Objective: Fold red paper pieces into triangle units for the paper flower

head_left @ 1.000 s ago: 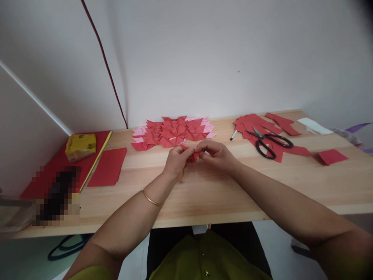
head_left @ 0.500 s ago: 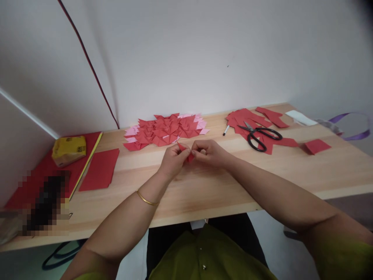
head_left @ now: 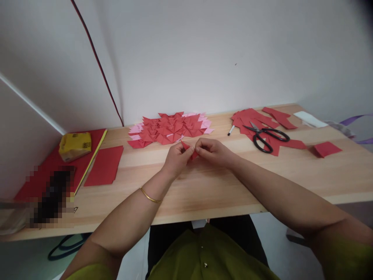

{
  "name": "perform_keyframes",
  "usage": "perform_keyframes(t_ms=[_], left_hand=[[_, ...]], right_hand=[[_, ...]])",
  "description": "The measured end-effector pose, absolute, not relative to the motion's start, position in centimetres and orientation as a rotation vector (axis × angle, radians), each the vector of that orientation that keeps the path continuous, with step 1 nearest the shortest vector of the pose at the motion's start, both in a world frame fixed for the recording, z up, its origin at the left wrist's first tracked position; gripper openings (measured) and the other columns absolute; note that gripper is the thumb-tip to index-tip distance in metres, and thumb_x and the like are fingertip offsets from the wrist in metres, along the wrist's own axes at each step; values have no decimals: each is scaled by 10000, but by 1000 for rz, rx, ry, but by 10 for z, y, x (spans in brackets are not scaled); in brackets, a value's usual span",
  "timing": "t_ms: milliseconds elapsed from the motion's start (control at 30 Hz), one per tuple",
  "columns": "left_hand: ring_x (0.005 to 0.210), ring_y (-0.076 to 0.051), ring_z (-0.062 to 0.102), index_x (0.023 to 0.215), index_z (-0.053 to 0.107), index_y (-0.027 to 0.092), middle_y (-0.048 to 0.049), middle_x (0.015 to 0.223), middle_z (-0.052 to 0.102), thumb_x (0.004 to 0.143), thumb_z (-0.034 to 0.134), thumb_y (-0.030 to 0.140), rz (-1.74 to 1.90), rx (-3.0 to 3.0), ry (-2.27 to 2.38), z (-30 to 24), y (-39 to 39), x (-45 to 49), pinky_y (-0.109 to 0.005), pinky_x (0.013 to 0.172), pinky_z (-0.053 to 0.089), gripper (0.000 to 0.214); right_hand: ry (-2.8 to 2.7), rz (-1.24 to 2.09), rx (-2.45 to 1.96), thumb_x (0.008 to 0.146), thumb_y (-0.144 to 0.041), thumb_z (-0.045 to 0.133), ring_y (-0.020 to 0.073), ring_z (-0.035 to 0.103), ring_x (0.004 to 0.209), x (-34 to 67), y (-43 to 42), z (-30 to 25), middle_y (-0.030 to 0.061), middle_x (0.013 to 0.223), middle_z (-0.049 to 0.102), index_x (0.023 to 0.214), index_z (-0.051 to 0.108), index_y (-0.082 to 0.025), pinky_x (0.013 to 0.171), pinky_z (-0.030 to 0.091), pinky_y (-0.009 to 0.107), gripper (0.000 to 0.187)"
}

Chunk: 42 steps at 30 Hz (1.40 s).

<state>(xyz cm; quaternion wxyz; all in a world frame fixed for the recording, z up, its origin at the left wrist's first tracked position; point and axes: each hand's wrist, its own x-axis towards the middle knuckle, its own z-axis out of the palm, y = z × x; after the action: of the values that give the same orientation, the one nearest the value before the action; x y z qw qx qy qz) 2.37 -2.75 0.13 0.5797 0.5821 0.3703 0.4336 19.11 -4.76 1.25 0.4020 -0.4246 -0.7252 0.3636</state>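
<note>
A small folded piece of red paper [head_left: 194,154] is pinched between my two hands above the middle of the table; much of it is hidden by my fingers. My left hand [head_left: 178,157] grips its left side between thumb and fingers, and a red point sticks up past the thumb. From the other side, my right hand [head_left: 214,151] pinches the paper's right edge, thumb and forefinger together. Just behind my hands lies a spread of folded red and pink paper pieces [head_left: 170,128], overlapping one another.
To the right, black-handled scissors [head_left: 266,137] rest on red paper scraps [head_left: 250,116], with a marker [head_left: 231,130] beside them. A folded red square [head_left: 326,149] lies farther right. Leftward are red sheets [head_left: 104,166], a yellow-wrapped packet [head_left: 75,146] and a yellow strip [head_left: 91,161].
The view has turned slightly left, so the table's things appear shifted right. Both hands keep hold of the red paper, with their fingers in nearly the same pose.
</note>
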Motion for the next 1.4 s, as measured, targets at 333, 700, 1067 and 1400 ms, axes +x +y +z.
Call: perform_keyframes(t_ms=[333,700,1067,1400], left_hand=[[590,-120,558,674,597,127,-11,617,618,666,711,311,1053,1040,746,-1,-26,26,-278,634,449,216],[585,-114,561,653,608,132,-12,605,620,724,668,300,1067,1272,835,3,-29,25,-255,620,437,192],[605,-105,576,663,638,128,-12,615,634,691,724,303,1124,1100,780,3,-29,28,-251,643,455,197],[645,-107,587,747,631,128,-8,679,641,628,753,203,1075,1034,739,-3,-29,29,-256,667,455,187]], right_hand=[[-1801,1164,-995,900,-459,486,139,597,745,203,-42,15,56,792,662,833,617,-148,730,463,278,344],[-1858,986,-1003,907,-416,482,133,572,713,195,-43,12,42,754,623,782,596,-158,699,454,277,309],[-1690,953,-1128,822,-425,598,124,547,648,192,-44,10,21,711,605,758,549,-171,620,436,265,267],[-1637,959,-1010,838,-376,595,123,544,647,192,-44,10,15,759,605,851,524,-190,600,420,261,199]])
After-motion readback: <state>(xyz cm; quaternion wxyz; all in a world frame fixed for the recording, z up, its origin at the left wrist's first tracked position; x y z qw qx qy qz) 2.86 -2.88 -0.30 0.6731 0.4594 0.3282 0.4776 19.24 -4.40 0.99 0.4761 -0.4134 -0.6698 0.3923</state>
